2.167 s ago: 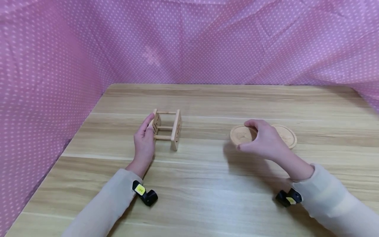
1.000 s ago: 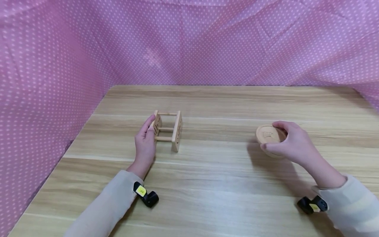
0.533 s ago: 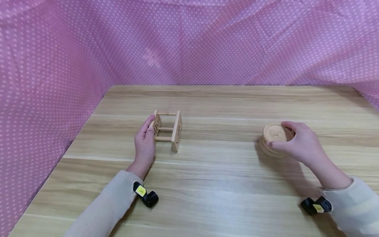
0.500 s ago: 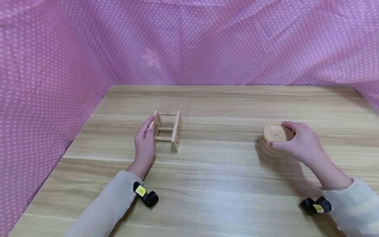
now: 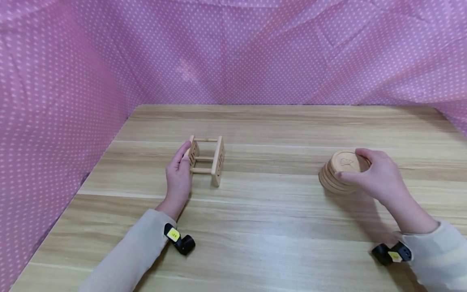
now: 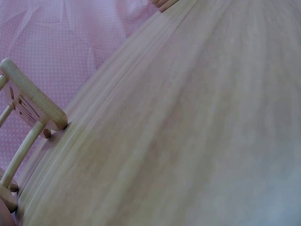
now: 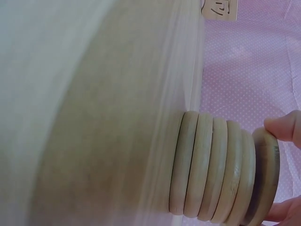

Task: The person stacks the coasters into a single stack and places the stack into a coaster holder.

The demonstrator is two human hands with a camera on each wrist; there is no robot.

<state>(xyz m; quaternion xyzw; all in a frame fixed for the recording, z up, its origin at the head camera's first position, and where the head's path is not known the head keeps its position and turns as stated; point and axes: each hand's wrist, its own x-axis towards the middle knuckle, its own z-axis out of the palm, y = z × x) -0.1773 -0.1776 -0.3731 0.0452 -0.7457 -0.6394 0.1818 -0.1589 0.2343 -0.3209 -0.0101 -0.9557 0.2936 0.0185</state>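
With the top disc (image 5: 344, 162) pinched by its rim in the right hand (image 5: 382, 175), thumb opposite fingers, tilted atop the stack (image 7: 203, 165), level gently without nudging the rest. Steady the wooden rack (image 5: 217, 163), well leftward, with the left hand (image 5: 178, 177) alongside; hard to tell whether gripping.

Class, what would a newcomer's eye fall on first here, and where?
Probably the pink dotted cloth filling the background behind the table. Next, at the table's right, the right hand pinches a tilted wooden disc over a stack; at its left, the left hand touches a wooden rack.
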